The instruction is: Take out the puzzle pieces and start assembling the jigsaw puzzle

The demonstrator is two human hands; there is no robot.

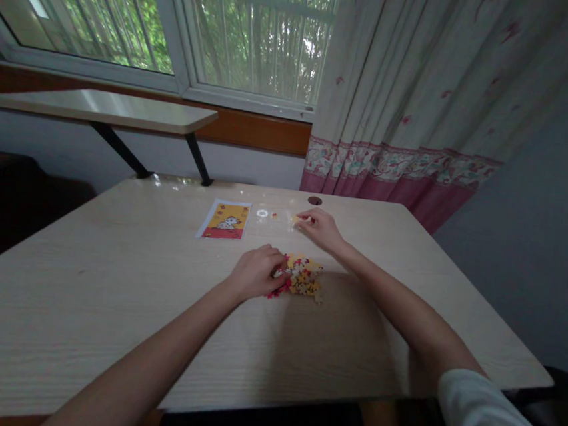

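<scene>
A small heap of jigsaw puzzle pieces (304,276) in yellow, red and white lies on the desk in front of me. My left hand (258,272) rests at the heap's left side, its fingers curled in among the pieces; what they grip is hidden. Farther back, my right hand (321,230) pinches a yellowish puzzle piece (295,219) low over the desk. To its left lies a single yellow and red piece (274,216). A picture card (227,221) with a white cartoon animal on yellow and red lies left of that.
The pale wooden desk (147,280) carries a raised shelf (108,108) on black legs at its back left. A round cable hole (314,201) sits near the back edge. Behind are a window (256,33) and a floral curtain (404,117).
</scene>
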